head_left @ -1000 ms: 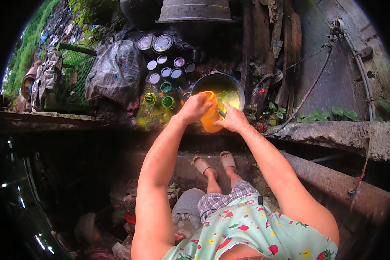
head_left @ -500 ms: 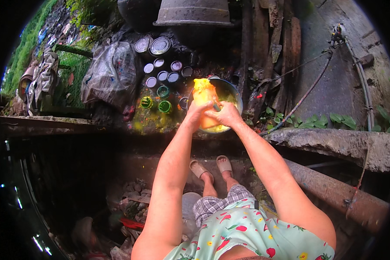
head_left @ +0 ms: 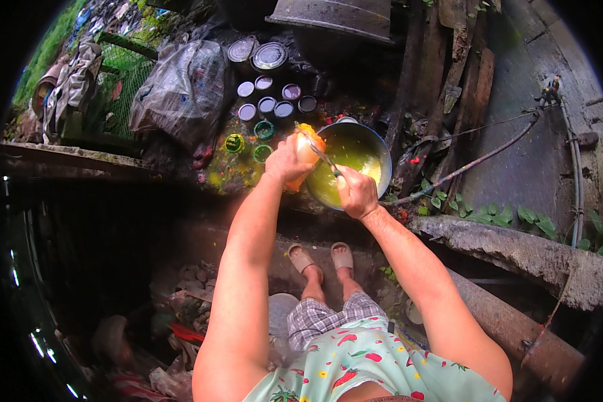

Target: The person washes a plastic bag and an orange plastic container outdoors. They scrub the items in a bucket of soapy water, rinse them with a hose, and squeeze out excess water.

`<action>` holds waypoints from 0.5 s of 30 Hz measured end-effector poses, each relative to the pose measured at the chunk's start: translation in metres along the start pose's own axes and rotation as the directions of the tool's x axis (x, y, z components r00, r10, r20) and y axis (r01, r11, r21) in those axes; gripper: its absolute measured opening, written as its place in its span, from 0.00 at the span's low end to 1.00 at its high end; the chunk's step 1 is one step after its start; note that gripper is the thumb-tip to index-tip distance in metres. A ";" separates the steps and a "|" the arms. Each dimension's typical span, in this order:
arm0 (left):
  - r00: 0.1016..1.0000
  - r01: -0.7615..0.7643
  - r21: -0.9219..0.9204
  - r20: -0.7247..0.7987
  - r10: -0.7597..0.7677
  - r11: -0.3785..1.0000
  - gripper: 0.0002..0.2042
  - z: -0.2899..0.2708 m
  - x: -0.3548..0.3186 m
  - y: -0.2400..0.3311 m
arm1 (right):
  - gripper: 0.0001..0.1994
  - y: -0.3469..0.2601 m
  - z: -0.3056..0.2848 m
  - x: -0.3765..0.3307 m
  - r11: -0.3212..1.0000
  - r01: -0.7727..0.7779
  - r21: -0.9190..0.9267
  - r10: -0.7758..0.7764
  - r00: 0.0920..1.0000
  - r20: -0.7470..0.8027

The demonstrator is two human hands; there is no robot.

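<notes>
One basin [head_left: 387, 153], yellowish liquid [head_left: 344, 151], left grip [head_left: 289, 159] clamping orange object [head_left: 307, 154], right grip [head_left: 359, 192] clamping tool [head_left: 330, 163]

"Indoors or out?"
"Outdoors, a cluttered yard, it seems."
"What shows it?"
"Grass [head_left: 45, 63] beyond the green netting [head_left: 135, 79], leafy plants [head_left: 504, 216] along a rough concrete ledge [head_left: 516, 253], weathered planks [head_left: 423, 87], and lidded cans [head_left: 270, 56] on stained ground [head_left: 224, 175]."

Soft daylight reaches the round metal pot [head_left: 386, 149]; just left of it, the orange container [head_left: 308, 155] glares, nearly washed out. Far below-left of the pot, white glints [head_left: 37, 345] pierce deep shadow. Fisheye distortion and black vignetting surround everything.
</notes>
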State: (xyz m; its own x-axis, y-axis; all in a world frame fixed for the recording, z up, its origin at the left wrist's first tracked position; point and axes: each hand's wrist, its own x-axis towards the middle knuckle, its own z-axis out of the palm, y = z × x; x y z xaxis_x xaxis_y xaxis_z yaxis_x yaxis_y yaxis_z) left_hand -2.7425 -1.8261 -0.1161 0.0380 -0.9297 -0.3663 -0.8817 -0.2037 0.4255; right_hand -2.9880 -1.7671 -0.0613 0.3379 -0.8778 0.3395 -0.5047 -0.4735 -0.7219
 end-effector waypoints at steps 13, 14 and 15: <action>0.935 -0.308 0.102 -0.150 0.321 0.946 0.63 0.043 0.067 -0.067 | 0.07 0.000 -0.006 0.007 0.849 -0.519 0.101 0.492 0.845 0.211; 0.969 -0.219 -0.012 -0.118 0.216 0.976 0.64 0.042 0.065 -0.065 | 0.07 -0.001 -0.009 0.011 0.819 -0.547 0.173 0.503 0.830 0.243; 0.972 -0.189 0.002 -0.142 0.188 0.982 0.65 0.041 0.062 -0.062 | 0.07 -0.003 -0.013 0.015 0.767 -0.607 0.207 0.546 0.787 0.287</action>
State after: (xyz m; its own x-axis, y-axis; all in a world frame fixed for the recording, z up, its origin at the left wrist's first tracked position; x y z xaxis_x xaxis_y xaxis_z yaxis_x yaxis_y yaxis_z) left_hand -2.7043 -1.8583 -0.1987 -0.0617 -0.9854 -0.1589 -0.8739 -0.0236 0.4856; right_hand -2.9917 -1.7796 -0.0469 0.2185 -0.9287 -0.2995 -0.4282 0.1846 -0.8846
